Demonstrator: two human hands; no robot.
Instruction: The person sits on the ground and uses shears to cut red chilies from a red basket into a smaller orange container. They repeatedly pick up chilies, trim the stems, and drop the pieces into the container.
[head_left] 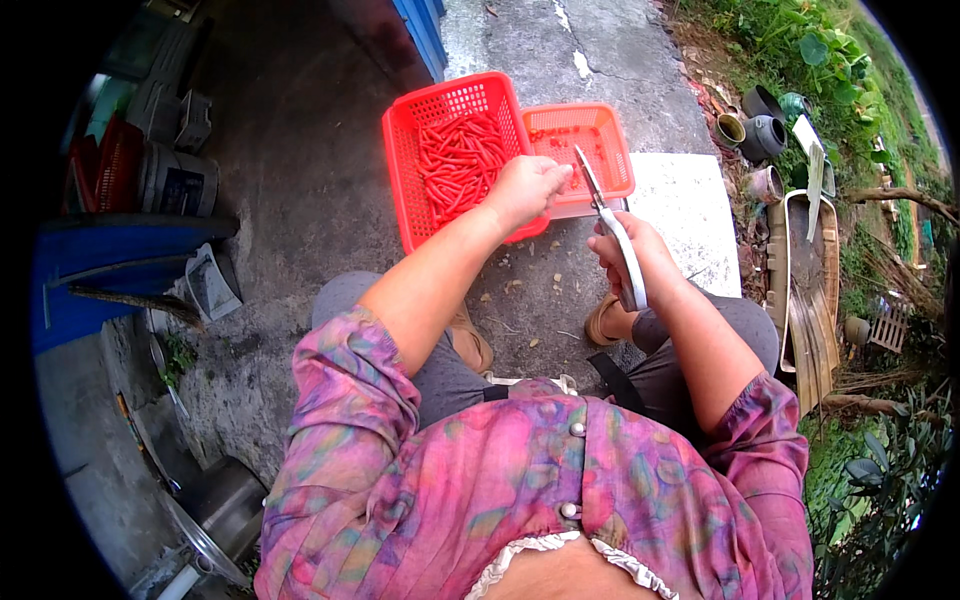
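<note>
My left hand (530, 190) is pinched closed over the gap between the two baskets, with a bit of red chili showing at its fingertips. Beneath and beside it, a deep red plastic basket (398, 150) holds a heap of whole red chilies (462, 160). To its right, a shallower light-red basket (612, 125) has a few small red pieces on its bottom. My right hand (645, 255) grips a pair of scissors (622, 240) by white handles. Their blades point up and away, close to my left fingertips, and look nearly together.
A white board (690, 215) lies right of the baskets. Pots (764, 137) and a long worn tub (808, 240) line the planted edge at right. At left stand a white bucket (185, 180), a dustpan (212, 283) and a metal pot (225, 505).
</note>
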